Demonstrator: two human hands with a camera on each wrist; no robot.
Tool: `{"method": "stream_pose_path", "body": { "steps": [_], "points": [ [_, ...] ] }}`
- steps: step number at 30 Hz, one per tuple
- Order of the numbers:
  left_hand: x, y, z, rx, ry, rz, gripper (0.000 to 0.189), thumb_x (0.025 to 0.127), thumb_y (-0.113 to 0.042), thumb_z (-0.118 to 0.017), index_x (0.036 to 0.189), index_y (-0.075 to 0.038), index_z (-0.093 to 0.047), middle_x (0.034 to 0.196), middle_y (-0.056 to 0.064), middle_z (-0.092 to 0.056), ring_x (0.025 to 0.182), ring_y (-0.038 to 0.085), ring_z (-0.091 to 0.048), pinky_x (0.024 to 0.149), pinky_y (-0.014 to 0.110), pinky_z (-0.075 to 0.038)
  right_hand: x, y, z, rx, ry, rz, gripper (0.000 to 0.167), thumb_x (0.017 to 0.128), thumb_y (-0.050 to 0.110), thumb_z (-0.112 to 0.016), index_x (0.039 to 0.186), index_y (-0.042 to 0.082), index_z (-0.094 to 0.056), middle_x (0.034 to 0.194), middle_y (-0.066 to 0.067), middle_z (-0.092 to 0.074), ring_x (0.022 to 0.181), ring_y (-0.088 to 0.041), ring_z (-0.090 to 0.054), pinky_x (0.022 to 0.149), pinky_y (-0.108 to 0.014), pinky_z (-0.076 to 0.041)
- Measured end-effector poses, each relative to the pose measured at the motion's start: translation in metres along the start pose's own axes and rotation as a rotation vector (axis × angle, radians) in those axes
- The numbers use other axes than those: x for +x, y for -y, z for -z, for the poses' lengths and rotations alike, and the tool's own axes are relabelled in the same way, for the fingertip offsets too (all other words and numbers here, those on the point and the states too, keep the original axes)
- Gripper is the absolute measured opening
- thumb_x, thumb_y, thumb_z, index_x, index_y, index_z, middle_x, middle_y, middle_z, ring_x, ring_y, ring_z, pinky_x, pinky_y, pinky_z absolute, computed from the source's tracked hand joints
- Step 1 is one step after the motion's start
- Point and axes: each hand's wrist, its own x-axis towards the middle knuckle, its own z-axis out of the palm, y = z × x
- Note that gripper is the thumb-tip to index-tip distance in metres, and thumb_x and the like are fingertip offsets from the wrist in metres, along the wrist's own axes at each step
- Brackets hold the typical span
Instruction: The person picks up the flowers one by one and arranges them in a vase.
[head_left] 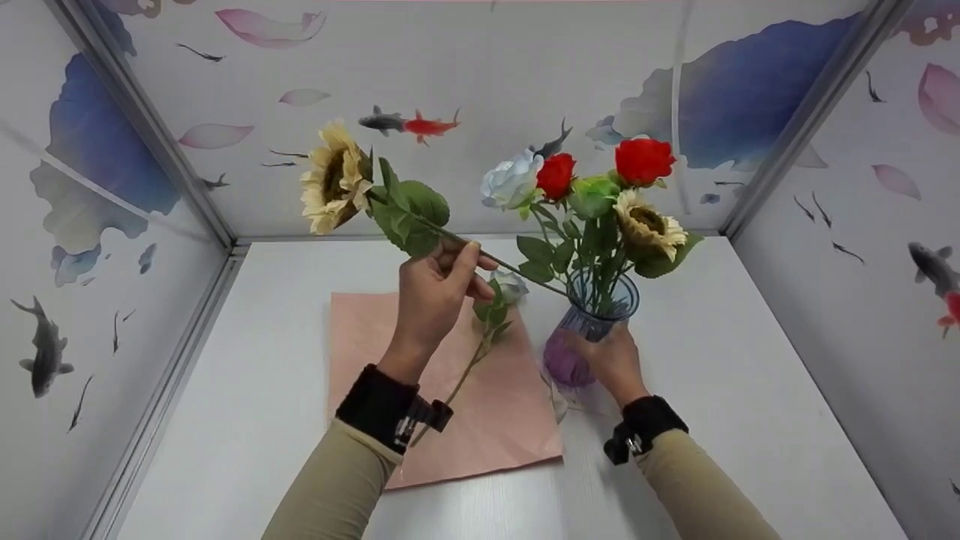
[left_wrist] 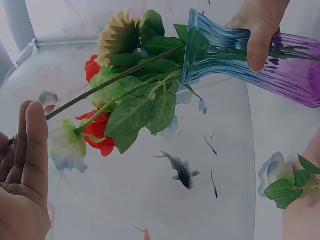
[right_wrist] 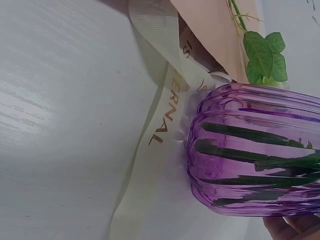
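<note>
My left hand (head_left: 439,289) pinches the stem of a cream sunflower (head_left: 334,180) whose head points to the upper left. The lower stem reaches the rim of a blue-to-purple ribbed glass vase (head_left: 568,364); how far it goes inside cannot be told. Around the vase's side, my right hand (head_left: 619,360) grips with the thumb toward the left. Red roses (head_left: 643,160), a pale blue rose (head_left: 512,180) and a second sunflower (head_left: 649,225) stand in the vase. Green stem ends (right_wrist: 235,155) show through its purple base in the right wrist view.
Pink wrapping paper (head_left: 450,450) lies on the white table (head_left: 247,390), with a loose pale blue rose (head_left: 510,286) across it. A cream lettered ribbon (right_wrist: 160,125) lies beside the vase base. Printed panels (head_left: 480,67) enclose the table at the back and sides.
</note>
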Motion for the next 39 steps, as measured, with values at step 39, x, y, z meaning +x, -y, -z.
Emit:
{"method": "stream_pose_path", "body": {
  "steps": [39],
  "points": [
    [0.005, 0.032, -0.043, 0.16, 0.118, 0.165, 0.029, 0.106, -0.022, -0.058, 0.098, 0.0, -0.075, 0.078, 0.003, -0.075, 0.059, 0.02, -0.071, 0.059, 0.034, -0.06, 0.0, 0.002, 0.0, 0.013, 0.001, -0.029, 0.121, 0.077, 0.062, -0.083, 0.158, 0.003, -0.017, 0.156, -0.026, -0.041, 0.144, -0.041, -0.042, 0.117, -0.055, -0.034]
  ]
}}
